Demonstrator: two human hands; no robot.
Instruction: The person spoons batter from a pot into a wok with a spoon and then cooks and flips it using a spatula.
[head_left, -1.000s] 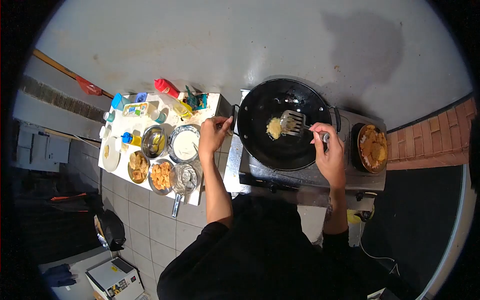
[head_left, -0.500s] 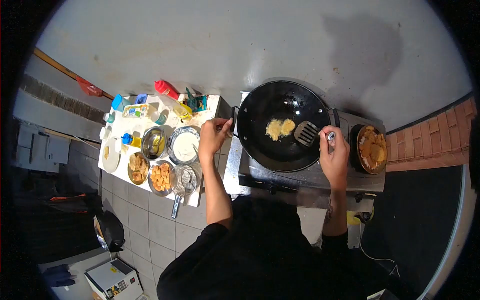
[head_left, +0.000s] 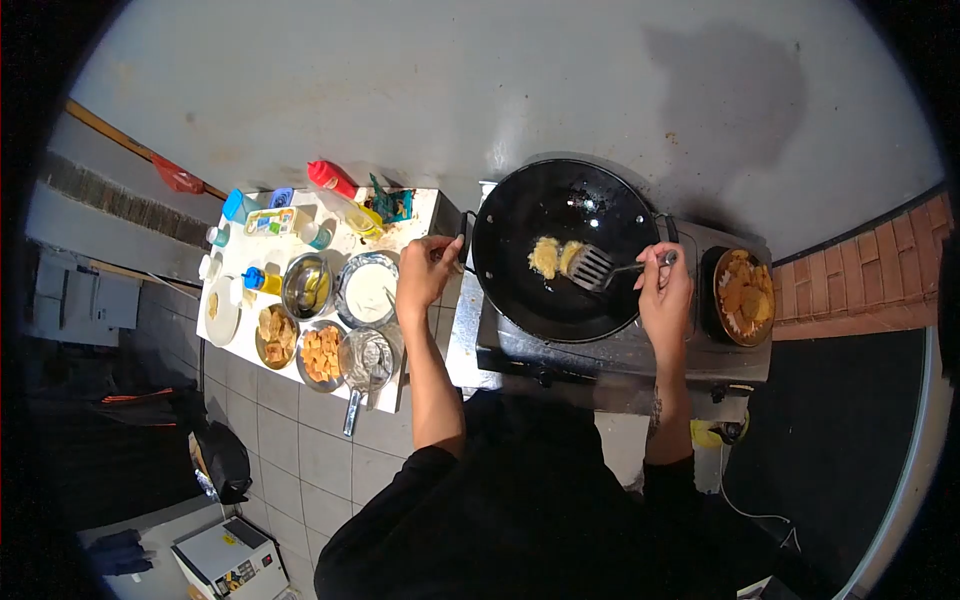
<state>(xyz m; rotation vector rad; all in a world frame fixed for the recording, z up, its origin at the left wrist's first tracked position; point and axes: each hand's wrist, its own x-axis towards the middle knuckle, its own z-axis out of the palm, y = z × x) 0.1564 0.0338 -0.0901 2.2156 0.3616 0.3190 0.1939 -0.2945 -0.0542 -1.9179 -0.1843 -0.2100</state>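
A black wok (head_left: 540, 315) rests on the stove with pale yellow egg-like pieces (head_left: 544, 257) inside. My left hand (head_left: 428, 272) is closed at the wok's left loop handle (head_left: 465, 238), thumb and fingers pressed together around it. Over the wok's right rim, my right hand (head_left: 664, 295) grips the handle of a slotted turner (head_left: 590, 268). The turner's head lies in the wok and touches the right-hand piece, partly covering it.
A plate of browned food (head_left: 743, 300) stands on the stove's right end. On the white table (head_left: 385, 400) are a bowl of white cream or batter (head_left: 371, 292), orange cubes (head_left: 322, 354), a strainer (head_left: 367, 362), a steel bowl (head_left: 307, 287) and a red squeeze bottle (head_left: 331, 179).
My right hand has tilted the turner and pushed its head left, from beside the yellow pieces onto the right-hand one. The pieces have shifted slightly left. My left hand stays at the wok handle.
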